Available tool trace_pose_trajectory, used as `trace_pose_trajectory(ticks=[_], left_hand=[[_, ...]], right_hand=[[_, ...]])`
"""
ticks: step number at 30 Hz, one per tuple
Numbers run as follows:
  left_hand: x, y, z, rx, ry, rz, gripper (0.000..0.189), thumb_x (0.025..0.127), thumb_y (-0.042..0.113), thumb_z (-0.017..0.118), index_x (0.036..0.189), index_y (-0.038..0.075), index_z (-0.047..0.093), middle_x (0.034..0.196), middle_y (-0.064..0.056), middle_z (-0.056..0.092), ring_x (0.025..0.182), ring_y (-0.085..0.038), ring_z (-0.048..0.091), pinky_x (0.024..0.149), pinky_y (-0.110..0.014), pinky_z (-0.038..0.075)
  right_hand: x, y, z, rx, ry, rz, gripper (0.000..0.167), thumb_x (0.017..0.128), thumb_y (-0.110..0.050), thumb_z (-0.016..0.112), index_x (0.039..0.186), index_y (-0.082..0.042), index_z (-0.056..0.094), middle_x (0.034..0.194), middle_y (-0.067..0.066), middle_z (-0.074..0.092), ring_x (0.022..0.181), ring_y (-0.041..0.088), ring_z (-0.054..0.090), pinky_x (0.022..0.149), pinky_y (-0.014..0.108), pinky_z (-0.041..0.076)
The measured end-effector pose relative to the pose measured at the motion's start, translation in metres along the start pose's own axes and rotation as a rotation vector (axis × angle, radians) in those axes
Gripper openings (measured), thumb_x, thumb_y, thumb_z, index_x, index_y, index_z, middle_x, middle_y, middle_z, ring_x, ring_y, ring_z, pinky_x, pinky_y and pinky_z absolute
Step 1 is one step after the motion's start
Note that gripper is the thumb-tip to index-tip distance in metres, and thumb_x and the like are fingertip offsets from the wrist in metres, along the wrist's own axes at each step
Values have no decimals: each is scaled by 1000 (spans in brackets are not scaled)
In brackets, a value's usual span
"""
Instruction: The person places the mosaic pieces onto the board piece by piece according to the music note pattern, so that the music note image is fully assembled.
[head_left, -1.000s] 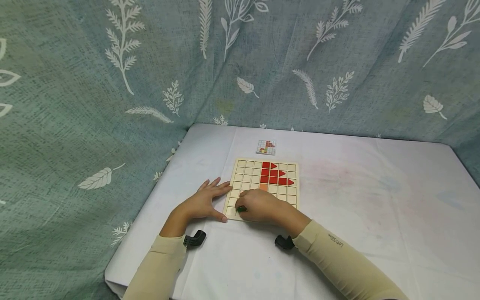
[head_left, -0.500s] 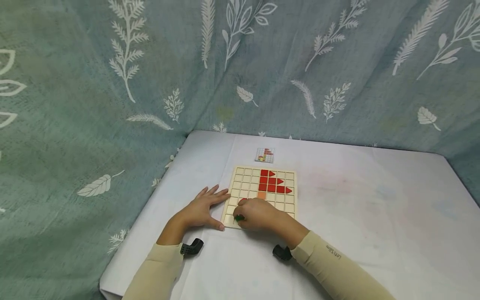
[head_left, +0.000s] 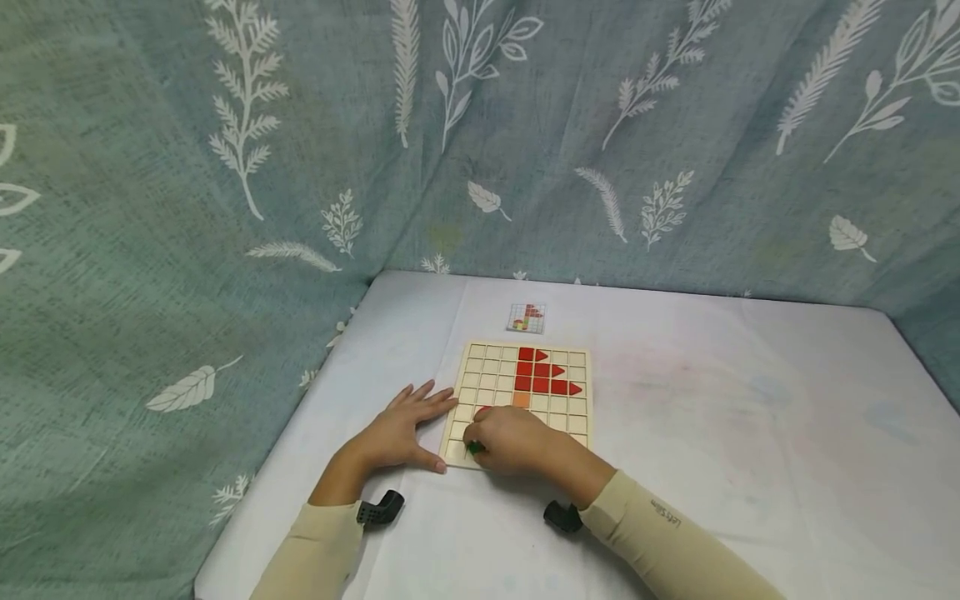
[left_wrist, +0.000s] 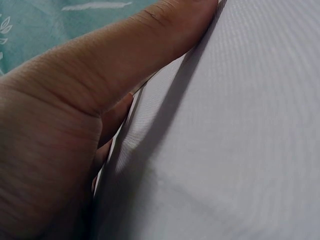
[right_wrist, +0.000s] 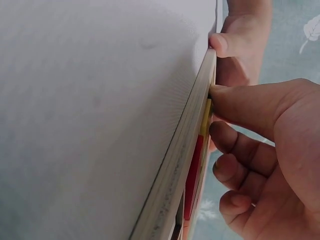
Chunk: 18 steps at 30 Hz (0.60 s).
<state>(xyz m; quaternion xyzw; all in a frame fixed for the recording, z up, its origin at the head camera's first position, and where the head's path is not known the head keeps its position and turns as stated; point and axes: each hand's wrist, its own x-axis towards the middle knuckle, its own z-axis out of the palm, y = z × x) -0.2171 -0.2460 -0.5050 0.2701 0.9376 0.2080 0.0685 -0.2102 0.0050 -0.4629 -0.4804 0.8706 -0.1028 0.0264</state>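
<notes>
A pale wooden grid board [head_left: 480, 367] lies on the table in the head view, with red square and pointed tiles [head_left: 542, 385] in rows and an orange tile [head_left: 521, 401] below them. My left hand [head_left: 401, 433] rests at its left edge, fingers spread and thumb at the front corner. Over the board's lower left, my right hand [head_left: 513, 442] pinches a small green piece [head_left: 473, 447] at its fingertips. Part of a rounded red piece [head_left: 483, 410] shows just beyond the knuckles. The right wrist view shows a yellow tile [right_wrist: 206, 117] near the thumb tip; the palm hides other cells.
A small pattern card [head_left: 527, 317] with a coloured grid picture lies behind the board. White cloth covers the table [head_left: 735, 417], and a leaf-print curtain [head_left: 562, 150] hangs at the back and left. Each wrist carries a black camera mount [head_left: 381, 507].
The head view has tilted, so the board and hands appear lower in it. My right hand stays at the lower left cells with the green piece; the left hand keeps its place.
</notes>
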Motion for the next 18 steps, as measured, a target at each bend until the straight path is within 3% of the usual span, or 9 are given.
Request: trace_pose_trajectory(ticks=[7,12,15,18], left_hand=[[2,2,-2,-1,-10,-8,114,53,79,72,150,29,40,156,12,28,147,-21,10,118,-46,1],[6,-2,-8,-46,-24,-2,113,56,77,74,151,26,39,156,11,29,147,-19,10,118,-46,-1],[9,-4,-14,-115,-16,-3,110,60,71,77,151,22,39,156,8,31,147,-20,12,118,-46,-1],[10,-3,-21,-200,-19,-51,106,63,62,81,151,23,38,156,5,31,147,-22,14,118,-45,1]], right_hand=[[-1,-3,-3,-28,-10,7,8,87,-19,69,94,-21,72,79,-14,56,71,2,52,63,23,48],[-2,1,-7,17,-41,16,14,86,-19,70,100,-19,71,86,-13,58,76,3,55,70,24,50],[-6,9,-13,111,-30,77,25,86,-21,69,111,-18,70,97,-13,63,85,4,58,78,26,51],[-16,22,-22,190,24,170,32,88,-21,65,119,-16,68,103,-10,66,90,6,60,83,29,51]])
